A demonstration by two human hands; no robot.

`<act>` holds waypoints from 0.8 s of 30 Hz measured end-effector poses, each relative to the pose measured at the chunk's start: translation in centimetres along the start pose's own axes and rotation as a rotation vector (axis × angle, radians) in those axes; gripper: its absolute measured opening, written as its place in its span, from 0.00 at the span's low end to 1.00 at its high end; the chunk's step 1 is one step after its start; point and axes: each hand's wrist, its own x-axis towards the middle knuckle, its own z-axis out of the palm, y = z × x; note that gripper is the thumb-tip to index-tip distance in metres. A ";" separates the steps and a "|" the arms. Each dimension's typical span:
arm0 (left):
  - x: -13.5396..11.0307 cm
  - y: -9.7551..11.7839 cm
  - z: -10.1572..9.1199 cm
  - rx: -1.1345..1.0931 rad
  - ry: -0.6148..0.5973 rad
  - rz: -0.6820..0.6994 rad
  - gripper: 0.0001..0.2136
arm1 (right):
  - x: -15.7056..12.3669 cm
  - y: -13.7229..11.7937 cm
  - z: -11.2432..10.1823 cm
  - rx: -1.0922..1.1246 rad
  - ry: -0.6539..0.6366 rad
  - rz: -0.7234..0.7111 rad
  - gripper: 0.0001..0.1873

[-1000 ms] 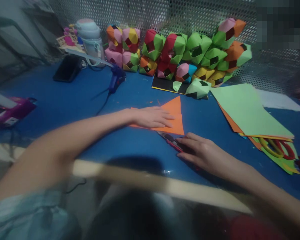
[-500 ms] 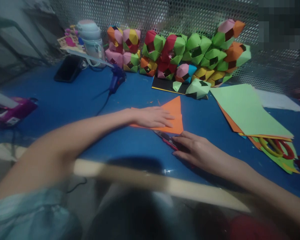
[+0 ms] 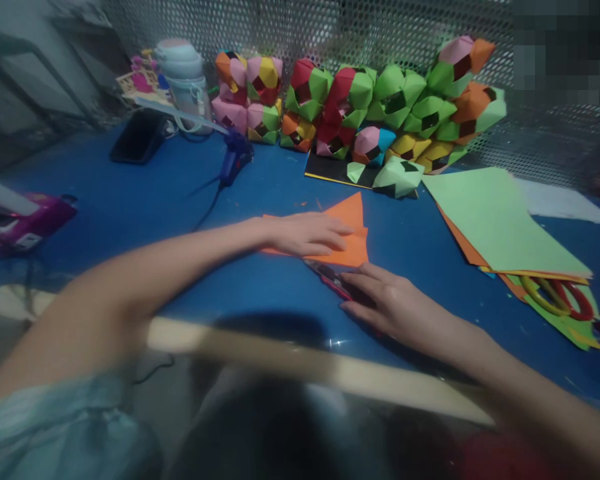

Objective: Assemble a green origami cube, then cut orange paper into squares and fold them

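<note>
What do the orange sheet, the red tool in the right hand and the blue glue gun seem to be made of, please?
Orange sheet: matte paper, most likely; it looks thin, flat and straight-edged.
Red tool: perhaps coloured plastic with a metal tip, which looks grey; blur hides the finish.
Blue glue gun: probably smooth plastic, judging by its moulded-looking body.

Illumination is dim and cool; I cannot determine its source. Nearer me than the orange paper (image 3: 354,248), a broad, soft shadow (image 3: 270,327) darkens the surface (image 3: 270,180), with small white glints (image 3: 337,343) beside it. A narrower shadow lies under my right grip (image 3: 390,297). My sleeve (image 3: 55,427), left of and nearer than the paper, is blurred. Far right beyond the paper, the corner is pixelated. Outer edges appear stretched.
</note>
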 end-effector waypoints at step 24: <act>-4.5 -1.0 -1.0 0.131 -0.108 -0.166 0.24 | -1.0 0.3 1.1 -0.122 0.114 0.025 0.18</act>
